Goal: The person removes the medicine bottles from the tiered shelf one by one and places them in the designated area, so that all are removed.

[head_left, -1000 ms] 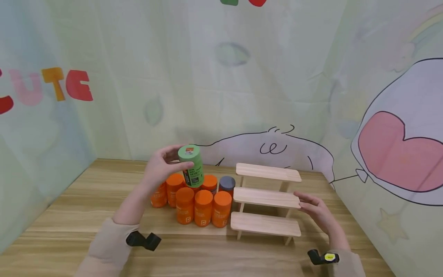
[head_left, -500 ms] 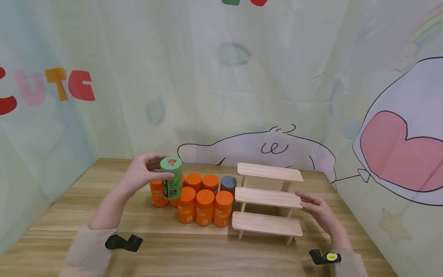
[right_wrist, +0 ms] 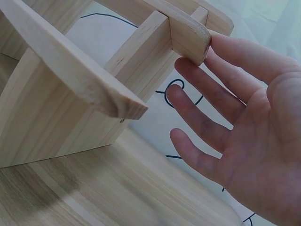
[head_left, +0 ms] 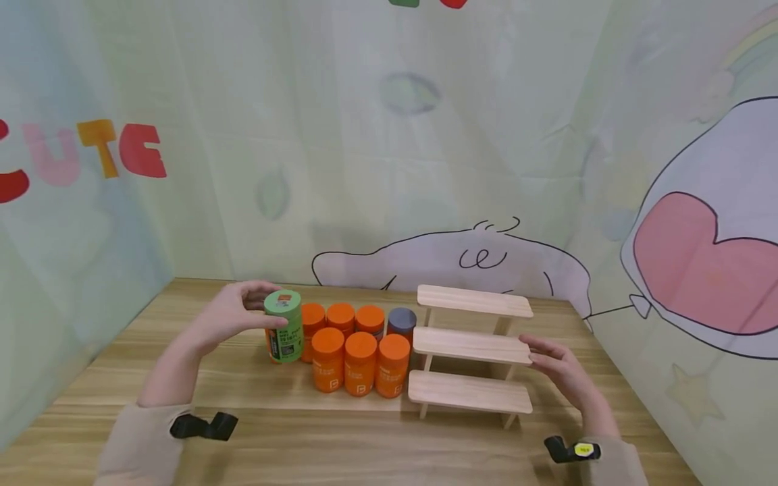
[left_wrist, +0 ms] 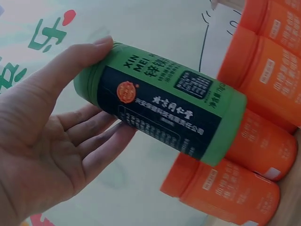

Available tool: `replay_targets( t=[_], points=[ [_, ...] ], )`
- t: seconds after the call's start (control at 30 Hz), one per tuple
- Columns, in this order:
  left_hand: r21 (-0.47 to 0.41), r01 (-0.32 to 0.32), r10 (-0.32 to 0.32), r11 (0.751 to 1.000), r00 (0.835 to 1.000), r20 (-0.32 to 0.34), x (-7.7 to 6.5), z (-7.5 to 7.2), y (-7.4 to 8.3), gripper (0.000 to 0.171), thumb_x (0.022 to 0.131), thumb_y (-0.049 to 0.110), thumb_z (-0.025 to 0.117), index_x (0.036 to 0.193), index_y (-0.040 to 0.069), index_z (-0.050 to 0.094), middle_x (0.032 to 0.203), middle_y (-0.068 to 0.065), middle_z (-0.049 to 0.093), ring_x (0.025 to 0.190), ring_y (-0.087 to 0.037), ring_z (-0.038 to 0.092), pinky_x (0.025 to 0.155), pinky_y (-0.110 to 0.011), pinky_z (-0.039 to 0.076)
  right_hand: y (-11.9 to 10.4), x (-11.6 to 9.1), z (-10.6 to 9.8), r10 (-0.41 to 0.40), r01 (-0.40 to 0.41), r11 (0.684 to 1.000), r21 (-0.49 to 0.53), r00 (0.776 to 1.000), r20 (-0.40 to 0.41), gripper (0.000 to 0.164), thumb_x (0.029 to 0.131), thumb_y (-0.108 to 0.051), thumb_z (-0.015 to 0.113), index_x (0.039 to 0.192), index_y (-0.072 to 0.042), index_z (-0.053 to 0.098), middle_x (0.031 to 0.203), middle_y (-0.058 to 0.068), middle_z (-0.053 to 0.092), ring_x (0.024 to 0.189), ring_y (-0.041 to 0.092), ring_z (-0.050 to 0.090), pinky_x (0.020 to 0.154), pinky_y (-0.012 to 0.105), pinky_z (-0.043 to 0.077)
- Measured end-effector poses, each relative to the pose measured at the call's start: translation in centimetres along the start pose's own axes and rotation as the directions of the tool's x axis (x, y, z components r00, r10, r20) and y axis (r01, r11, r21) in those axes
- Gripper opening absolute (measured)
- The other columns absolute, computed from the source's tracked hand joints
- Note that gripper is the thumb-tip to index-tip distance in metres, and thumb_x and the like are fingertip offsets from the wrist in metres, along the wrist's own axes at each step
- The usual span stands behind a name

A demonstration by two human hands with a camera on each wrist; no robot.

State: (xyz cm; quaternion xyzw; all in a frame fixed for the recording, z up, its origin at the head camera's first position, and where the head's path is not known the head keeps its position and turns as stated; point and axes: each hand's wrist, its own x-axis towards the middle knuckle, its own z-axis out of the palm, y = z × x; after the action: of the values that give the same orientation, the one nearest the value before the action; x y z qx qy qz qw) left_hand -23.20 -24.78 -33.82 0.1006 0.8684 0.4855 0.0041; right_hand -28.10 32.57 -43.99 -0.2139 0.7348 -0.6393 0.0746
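Observation:
My left hand (head_left: 234, 314) grips a green jar (left_wrist: 164, 101) near its lid, thumb on one side and fingers on the other. In the head view the jar is upright and overlaps the leftmost orange jar, hiding most of it. On the right is a three-tier wooden display stand (head_left: 471, 345). The thumb and index finger of my right hand (head_left: 562, 368) hold the right end of its middle shelf (right_wrist: 190, 35). The other fingers of that hand extend loosely below this shelf end in the right wrist view.
Orange jars stand close together in two rows; a front one (head_left: 360, 364) is beside the stand's left side. A jar with a grey-blue lid (head_left: 402, 320) stands at the back row's right end. A printed curtain (head_left: 358, 169) hangs behind the wooden table (head_left: 316, 445).
My left hand has carried the green jar left and down, from over the middle of the orange jars to the leftmost one. My right hand stays at the stand.

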Motion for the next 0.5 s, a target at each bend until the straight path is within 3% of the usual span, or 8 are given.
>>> replay_targets(
  t=[0.23,0.5],
  points=[
    [0.031,-0.002,0.0,1.0,0.998,0.055,0.6,1.2,-1.7,0.066,0.079,0.023,0.082,0.13,-0.005,0.053,0.12,-0.018,0.064,0.107,-0.026,0.063,0.086,-0.033,0.054,-0.1,0.0,0.0,-0.002,0.002,1.0,0.008,1.0,-0.002,0.043,0.099,-0.001,0.046,0.115,-0.035,0.066,0.118,-0.024,0.064,0.106,-0.005,0.059,0.088,0.013,0.048],
    [-0.013,-0.009,0.011,1.0,0.994,0.107,1.0,2.2,-3.0,0.066,0.077,0.018,0.083,0.129,-0.009,0.052,0.121,-0.021,0.063,0.105,-0.025,0.065,0.087,-0.031,0.056,0.2,0.0,-0.1,-0.012,0.012,1.0,0.012,1.0,0.011,0.045,0.099,0.0,0.044,0.116,-0.035,0.066,0.118,-0.023,0.063,0.106,-0.004,0.06,0.088,0.013,0.048]
  ],
)
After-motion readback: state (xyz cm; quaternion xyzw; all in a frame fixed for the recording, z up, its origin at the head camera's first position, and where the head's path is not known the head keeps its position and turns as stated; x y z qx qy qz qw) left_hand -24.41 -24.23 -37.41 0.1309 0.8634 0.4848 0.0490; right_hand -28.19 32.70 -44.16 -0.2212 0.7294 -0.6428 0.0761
